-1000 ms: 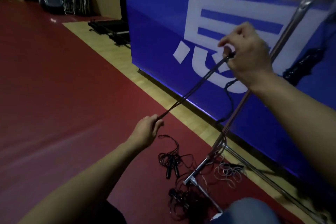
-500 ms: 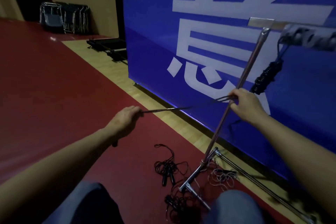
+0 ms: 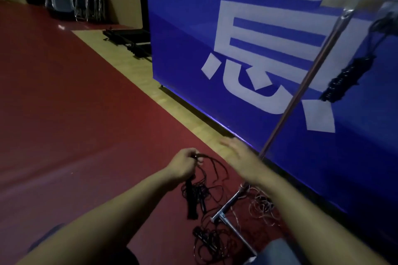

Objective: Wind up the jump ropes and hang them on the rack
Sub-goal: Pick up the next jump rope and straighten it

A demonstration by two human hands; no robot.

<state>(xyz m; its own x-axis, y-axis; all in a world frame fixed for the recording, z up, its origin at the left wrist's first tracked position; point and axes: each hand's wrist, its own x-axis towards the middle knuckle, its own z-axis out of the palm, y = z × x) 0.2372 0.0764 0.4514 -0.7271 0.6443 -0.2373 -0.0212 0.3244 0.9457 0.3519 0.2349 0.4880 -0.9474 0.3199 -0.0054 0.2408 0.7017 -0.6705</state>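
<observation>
- The left hand [image 3: 184, 164] is gripping a black jump rope [image 3: 206, 180] by its gathered strands, and the loops are hanging slack above the red floor [image 3: 75, 135]. They are likely risking a snag on the loose ropes [image 3: 211, 243] lying below by the rack [image 3: 305, 84] base.
- The right hand [image 3: 238, 151] is hovering beside it, motion-blurred; its fingers seem to be stretching out flat, holding nothing.
- One wound rope [image 3: 342, 80] is already hanging from the rack's top bar.
</observation>
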